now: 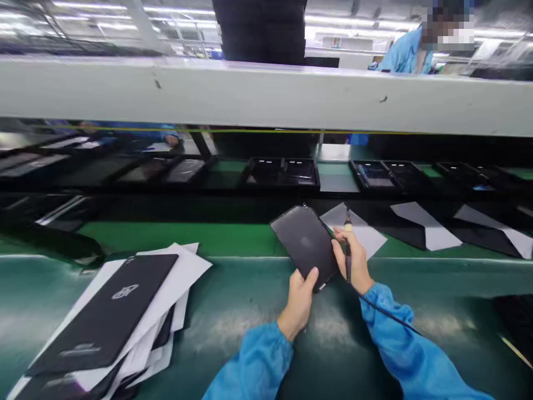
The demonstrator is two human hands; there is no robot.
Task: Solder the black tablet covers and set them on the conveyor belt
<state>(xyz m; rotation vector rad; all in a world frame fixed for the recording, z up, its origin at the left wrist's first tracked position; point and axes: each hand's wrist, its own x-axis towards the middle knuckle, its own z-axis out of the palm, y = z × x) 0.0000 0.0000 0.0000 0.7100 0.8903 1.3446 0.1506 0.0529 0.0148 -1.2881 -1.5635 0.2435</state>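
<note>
My left hand [298, 297] grips the lower edge of a dark tablet back cover [306, 241], thumb on its face, holding it tilted above the bench edge. In my right hand [353, 258] is a soldering iron [348, 250], its tip pointing up and its black cord running back along the sleeve. The fingers of that hand are close to the cover's right edge; whether they touch it I cannot tell. To the left lies a stack of dark back covers [106, 311] interleaved with white sheets [187, 278], the top one bearing a pale logo.
A green conveyor belt [137, 236] crosses ahead, carrying covers with white paper [428, 228] on the right. Behind it, black trays [281, 173] hold tablet-like units. A white beam [258, 91] spans above. A person in blue [403, 53] is at the far right.
</note>
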